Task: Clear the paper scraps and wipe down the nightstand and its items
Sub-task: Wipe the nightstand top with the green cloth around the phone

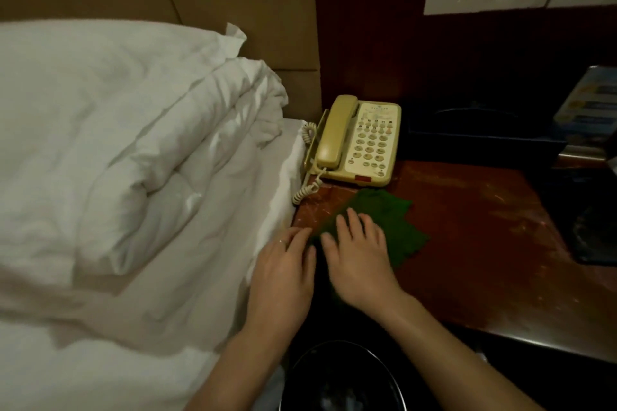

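Wiping w/ worktop [467, 227] front-left corner underway: green cloth [394, 227] lies flat just before the phone [360, 140], long axis running away-right. Right hand [359, 260] presses it, fingers straight; left hand [287, 270] flat beside, touching its near-left edge.

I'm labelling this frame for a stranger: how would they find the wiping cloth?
Start at the reddish wooden nightstand beside the bed. In front of the cream telephone lies the cloth, under the right hand. It is the only dark green thing there.
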Demonstrator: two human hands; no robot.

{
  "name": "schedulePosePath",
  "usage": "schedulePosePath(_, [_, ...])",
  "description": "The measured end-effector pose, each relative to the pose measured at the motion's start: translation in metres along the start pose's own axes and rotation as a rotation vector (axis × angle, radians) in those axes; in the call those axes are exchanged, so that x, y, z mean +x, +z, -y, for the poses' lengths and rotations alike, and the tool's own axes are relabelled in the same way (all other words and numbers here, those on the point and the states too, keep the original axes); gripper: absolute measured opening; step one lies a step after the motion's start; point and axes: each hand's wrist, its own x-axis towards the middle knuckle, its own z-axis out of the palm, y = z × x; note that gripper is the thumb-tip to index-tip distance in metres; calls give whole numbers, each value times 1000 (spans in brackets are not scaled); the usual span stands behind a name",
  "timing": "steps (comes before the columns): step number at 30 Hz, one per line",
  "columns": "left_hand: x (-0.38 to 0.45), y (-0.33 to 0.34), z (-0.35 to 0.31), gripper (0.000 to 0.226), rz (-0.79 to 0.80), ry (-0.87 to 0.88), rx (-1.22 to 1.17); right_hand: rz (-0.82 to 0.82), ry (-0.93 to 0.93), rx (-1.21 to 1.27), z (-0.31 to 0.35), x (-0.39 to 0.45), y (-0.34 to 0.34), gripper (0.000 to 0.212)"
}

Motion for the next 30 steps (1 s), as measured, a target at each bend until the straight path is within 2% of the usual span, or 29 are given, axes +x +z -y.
schedulePosePath(2, [-12, 4, -20, 36, -67, 74, 2, -112, -23, 14, -27, 5, -20, 62])
schedulePosePath(4, [-22, 23, -35, 42, -8, 174, 43, -152, -44, -107, -58, 6, -34, 58])
schedulePosePath(6, [-27, 44, -41, 54, 73, 186, 174, -14, -77, -169, -76, 1, -38, 62])
schedulePosePath(8, [-28, 55, -34, 58, 64, 196, 280, 62, -92, -178, -78, -6, -31, 62])
schedulePosePath(13, [-16, 49, 2, 69, 157, 147, 250, -15, -97, -239, -41, 4, -18, 61])
schedulePosePath(15, [1, 47, 16, 66, 141, 120, 284, -63, -153, -294, -20, 26, -10, 63])
schedulePosePath(16, [9, 49, 20, 63, 93, 112, 326, -32, -172, -268, -12, 39, -7, 62])
schedulePosePath(20, [8, 60, 8, 64, 102, 30, 381, 150, -217, -56, -3, 76, -11, 63])
schedulePosePath(24, [-9, 61, -22, 68, 111, 17, 295, 148, -273, -105, -22, 64, -17, 61])
schedulePosePath(26, [-16, 57, -41, 72, 207, 5, 268, 149, -270, -133, -38, 49, -18, 61])
schedulePosePath(29, [-18, 55, -45, 63, 89, 20, 309, 169, -241, -154, -44, 49, -21, 62])
schedulePosePath(30, [-18, 55, -42, 60, 119, 4, 286, 181, -238, -154, -38, 56, -21, 63])
